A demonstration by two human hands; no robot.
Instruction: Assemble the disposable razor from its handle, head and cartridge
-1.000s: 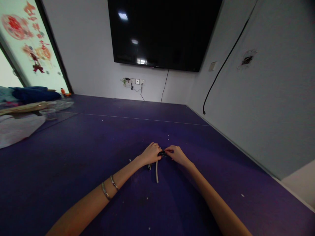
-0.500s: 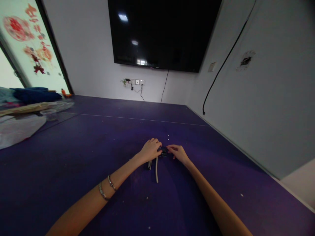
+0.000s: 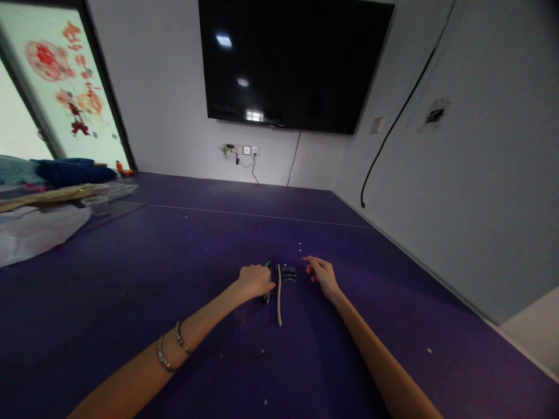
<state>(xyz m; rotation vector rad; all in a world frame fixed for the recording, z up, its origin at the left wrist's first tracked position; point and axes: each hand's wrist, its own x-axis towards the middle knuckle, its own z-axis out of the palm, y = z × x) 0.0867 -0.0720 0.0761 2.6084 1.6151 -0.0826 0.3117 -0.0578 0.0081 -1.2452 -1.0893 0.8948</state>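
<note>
On the purple floor mat in front of me lie three small things in a row. A thin dark strip with a green tip lies under the fingers of my left hand, which is curled over it. Beside it lies a pale slim stick. A small dark ridged clip lies just beyond, free of both hands. My right hand hovers to the right of the clip with fingers spread, holding nothing.
A large black screen hangs on the far wall above sockets. A black cable runs down the right wall. At the left edge lie white plastic sheeting, blue cloth and a clear cup.
Both hands were pinched together on the small dark clip. Now the clip lies on the mat, my right hand has drawn off to the right, and my left hand has moved onto the dark strip.
</note>
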